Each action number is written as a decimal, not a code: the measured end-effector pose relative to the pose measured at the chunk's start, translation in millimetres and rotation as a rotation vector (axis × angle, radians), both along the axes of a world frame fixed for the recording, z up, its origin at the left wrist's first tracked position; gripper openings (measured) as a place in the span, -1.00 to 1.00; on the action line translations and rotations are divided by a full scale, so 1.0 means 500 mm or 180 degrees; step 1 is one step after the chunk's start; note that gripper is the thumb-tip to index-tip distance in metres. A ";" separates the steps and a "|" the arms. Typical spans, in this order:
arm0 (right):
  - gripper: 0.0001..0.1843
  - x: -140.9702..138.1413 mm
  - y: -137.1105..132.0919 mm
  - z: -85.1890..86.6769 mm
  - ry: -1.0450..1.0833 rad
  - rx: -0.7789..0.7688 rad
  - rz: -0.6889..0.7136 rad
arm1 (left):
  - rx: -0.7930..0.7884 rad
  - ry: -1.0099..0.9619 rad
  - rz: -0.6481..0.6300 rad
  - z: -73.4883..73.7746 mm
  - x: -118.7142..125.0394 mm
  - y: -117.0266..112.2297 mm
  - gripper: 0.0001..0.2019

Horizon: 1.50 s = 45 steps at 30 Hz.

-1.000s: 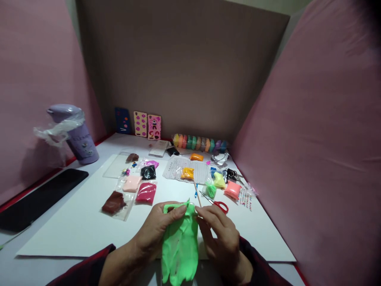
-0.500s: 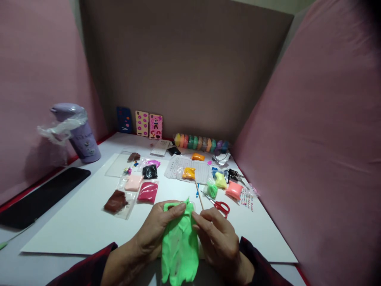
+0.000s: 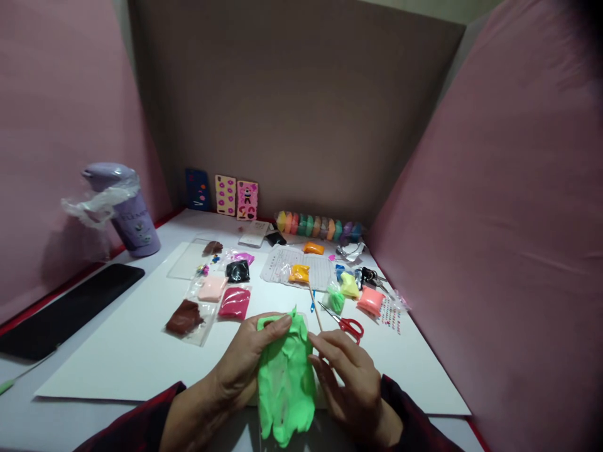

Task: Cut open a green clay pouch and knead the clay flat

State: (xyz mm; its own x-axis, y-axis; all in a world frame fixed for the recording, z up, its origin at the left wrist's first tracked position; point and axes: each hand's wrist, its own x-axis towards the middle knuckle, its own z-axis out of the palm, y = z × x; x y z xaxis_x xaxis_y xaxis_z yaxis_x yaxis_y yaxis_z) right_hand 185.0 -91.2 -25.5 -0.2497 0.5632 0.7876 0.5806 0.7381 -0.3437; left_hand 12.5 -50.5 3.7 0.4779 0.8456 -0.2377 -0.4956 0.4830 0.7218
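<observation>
A clear phone case (image 3: 264, 442) is held upright at the front, with bright green clay (image 3: 287, 383) spread unevenly over it. Thin patches let the surface beneath show through, and the lower edge of the clay is ragged. My left hand (image 3: 252, 351) grips the case by its upper left side, thumb on top of the clay. At the right edge is my right hand (image 3: 348, 376), fingers apart and their tips at the clay's border. A wooden stick (image 3: 315, 309) and red-handled scissors (image 3: 351, 326) lie just beyond my hands.
On the white board (image 3: 117, 358) lie bagged clays, including brown (image 3: 184, 317), crimson (image 3: 234, 303) and coral (image 3: 370, 301). A paper sheet (image 3: 276, 267) is behind. Decorated phone cases (image 3: 225, 195) lean on the back wall. At left are a purple tumbler (image 3: 134, 220) and a black phone (image 3: 70, 311).
My right fingers have loosened from a pinch at the clay's upper right edge and spread apart. The clay-covered case has shifted slightly, its lower end a little higher.
</observation>
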 end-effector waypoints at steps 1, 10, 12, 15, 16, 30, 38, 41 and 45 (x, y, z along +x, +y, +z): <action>-0.53 -0.001 0.001 0.000 -0.0003 -0.0003 0.0080 | -0.0001 -0.0002 0.0000 -0.001 0.000 -0.001 -0.80; -0.56 0.000 -0.001 0.004 -0.0029 -0.0034 0.0488 | 0.0006 -0.0030 0.0052 -0.008 -0.002 0.001 -0.80; -0.57 0.000 -0.004 0.007 -0.0038 -0.0017 0.0573 | 0.0042 -0.0009 0.0106 -0.009 -0.002 0.003 -0.81; -0.59 0.000 -0.006 0.010 0.0197 0.0009 0.0430 | 0.0056 -0.0015 0.0110 -0.006 -0.001 0.004 -0.81; -0.58 0.000 -0.006 0.010 0.0240 0.0010 0.0331 | 0.0052 -0.0019 0.0094 -0.004 -0.001 0.003 -0.79; -0.63 0.001 -0.006 -0.003 -0.0115 0.0079 0.0345 | 0.0010 0.0067 0.0099 -0.003 -0.003 0.000 -0.74; -0.81 0.000 -0.022 0.016 -0.0200 0.0007 0.0559 | 0.0087 0.0072 0.0324 0.001 -0.003 0.006 -0.78; -0.87 0.002 -0.016 0.021 0.0457 -0.0465 0.0377 | 0.0168 0.0097 0.0308 0.000 -0.004 0.005 -0.77; -0.66 -0.003 0.008 0.004 0.1582 -0.2377 0.0266 | 0.0238 0.0185 0.0246 -0.001 -0.001 0.005 -0.74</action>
